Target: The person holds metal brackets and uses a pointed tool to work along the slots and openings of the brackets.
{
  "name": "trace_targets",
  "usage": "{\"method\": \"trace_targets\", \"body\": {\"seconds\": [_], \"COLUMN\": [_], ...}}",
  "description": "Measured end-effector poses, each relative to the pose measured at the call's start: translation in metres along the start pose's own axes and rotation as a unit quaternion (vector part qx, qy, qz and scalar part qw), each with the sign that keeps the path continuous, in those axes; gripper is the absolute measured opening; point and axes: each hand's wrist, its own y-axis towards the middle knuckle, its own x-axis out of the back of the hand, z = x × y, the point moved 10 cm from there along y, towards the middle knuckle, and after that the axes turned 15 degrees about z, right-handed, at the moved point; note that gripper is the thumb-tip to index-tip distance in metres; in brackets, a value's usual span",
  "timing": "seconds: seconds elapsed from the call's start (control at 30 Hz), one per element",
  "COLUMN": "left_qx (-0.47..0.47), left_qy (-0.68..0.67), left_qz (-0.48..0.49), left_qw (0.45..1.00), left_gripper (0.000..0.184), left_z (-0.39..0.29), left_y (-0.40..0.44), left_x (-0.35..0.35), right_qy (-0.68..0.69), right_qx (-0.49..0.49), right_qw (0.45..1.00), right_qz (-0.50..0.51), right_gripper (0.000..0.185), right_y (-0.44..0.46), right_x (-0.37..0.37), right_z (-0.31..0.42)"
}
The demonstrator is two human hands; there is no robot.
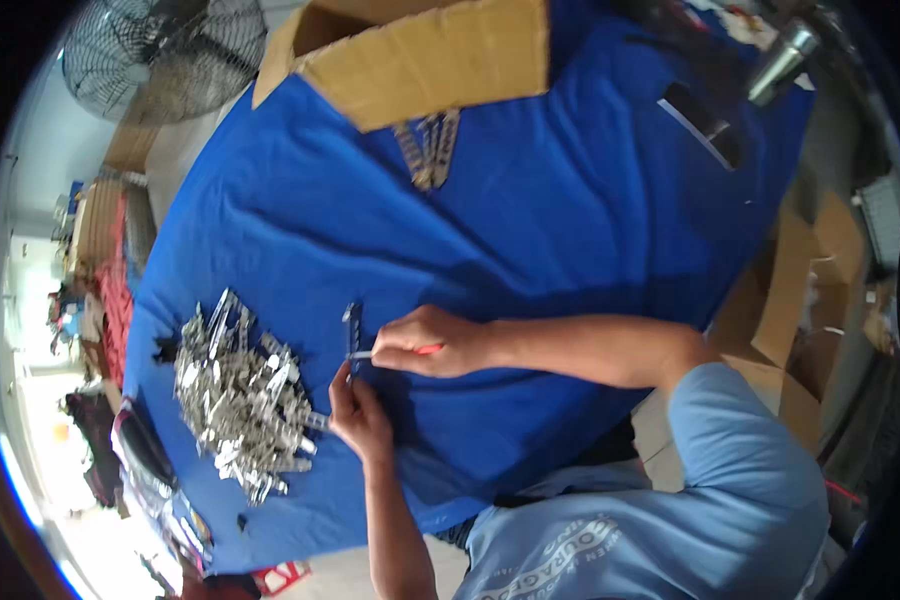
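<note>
My right hand (430,342) is closed around a slim tool with a red handle (431,349), its kind not clear. The tool's pale shaft (362,355) points left and meets a narrow metal strip (352,318). Pinched at the near end of that strip is my left hand (362,418), thumb and finger together. Another flat metal piece (317,421) sticks out beside the left hand; whether it is held there cannot be seen. Just to the left lies a large heap of silvery metal pieces (245,400).
A blue cloth (550,230) covers the table. An open cardboard box (430,60) stands at the far side, several metal strips (428,150) in front of it. A phone (700,125) and metallic cylinder (783,62) lie far right. Cardboard boxes (785,300) and a fan (165,55) stand around.
</note>
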Motion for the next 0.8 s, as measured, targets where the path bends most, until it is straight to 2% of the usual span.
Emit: {"method": "trace_targets", "body": {"seconds": [0.03,0.1,0.17,0.23,0.33,0.43,0.53,0.63,0.67,0.77,0.8], "left_qx": [-0.003,-0.046,-0.027,-0.047,-0.04,-0.039,-0.033,-0.047,-0.054,-0.053,-0.047], "left_qy": [0.009,-0.053,-0.027,-0.009,-0.005,-0.009,-0.005,-0.009,-0.012,-0.02,-0.024], "left_qz": [0.003,-0.013,-0.004,0.004,0.001,0.0,0.003,0.002,-0.001,0.003,0.005], "left_qw": [1.0,0.997,0.999,0.999,0.999,0.999,0.999,0.999,0.998,0.998,0.999], "left_gripper": [0.027,0.027,0.027,0.027,0.028,0.028,0.029,0.029,0.029,0.029,0.029], "left_z": [-0.005,0.006,0.004,-0.008,-0.003,0.002,0.002,-0.001,-0.003,-0.001,0.0], "left_y": [0.0,-0.001,0.001,0.002,0.003,0.002,0.002,0.003,0.002,0.002,0.002], "left_x": [-0.001,-0.005,-0.004,-0.002,-0.003,-0.004,-0.003,-0.004,-0.004,-0.005,-0.005], "right_qy": [-0.033,-0.041,-0.014,0.03,-0.006,-0.033,0.017,0.041,0.023,-0.031,-0.007], "right_qx": [-0.026,0.012,0.018,0.045,0.076,-0.049,-0.001,0.09,0.068,-0.048,-0.048], "right_qw": [0.999,0.999,1.0,0.998,0.996,0.998,0.999,0.994,0.996,0.998,0.998], "right_qz": [0.011,-0.016,-0.001,0.008,-0.041,0.014,0.033,-0.043,-0.056,0.028,0.028], "right_gripper": [0.028,0.03,0.03,0.03,0.029,0.031,0.031,0.025,0.027,0.028,0.03], "right_y": [0.0,-0.001,0.0,0.002,0.001,0.0,0.003,0.0,-0.001,0.001,0.001], "right_x": [0.001,0.005,0.003,-0.003,0.0,0.001,-0.007,0.0,0.002,-0.002,-0.002], "right_z": [-0.001,0.003,0.005,0.005,0.011,-0.011,-0.004,0.014,0.01,-0.01,-0.009]}}
